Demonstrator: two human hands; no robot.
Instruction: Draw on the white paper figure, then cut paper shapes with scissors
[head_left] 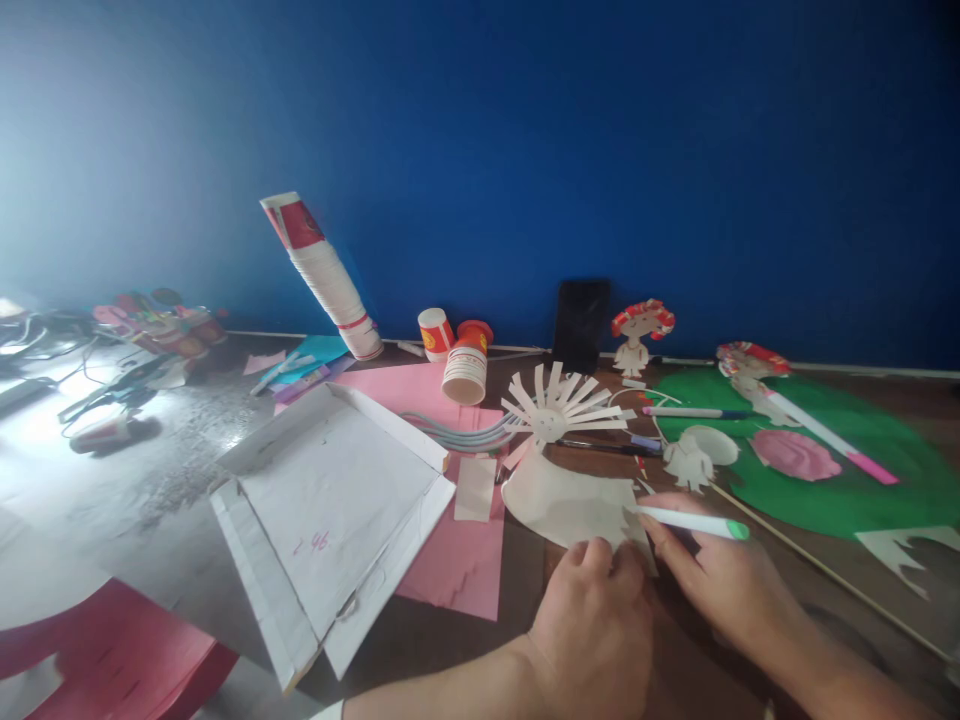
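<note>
My right hand is closed round a white marker with a green end. The marker's other end points left, at the right part of a curved piece of white paper. My left hand has curled fingers and presses on the near edge of that paper; its fingertips are partly hidden. Just beyond the paper lies a cut-out with a round middle and long white strips fanned out. A small white paper figure lies beyond my right hand.
An open white box lid lies left on pink paper. Behind are a leaning stack of paper cups, more cups and a dark phone against the blue wall. Markers and a thin stick lie right, by a green sheet.
</note>
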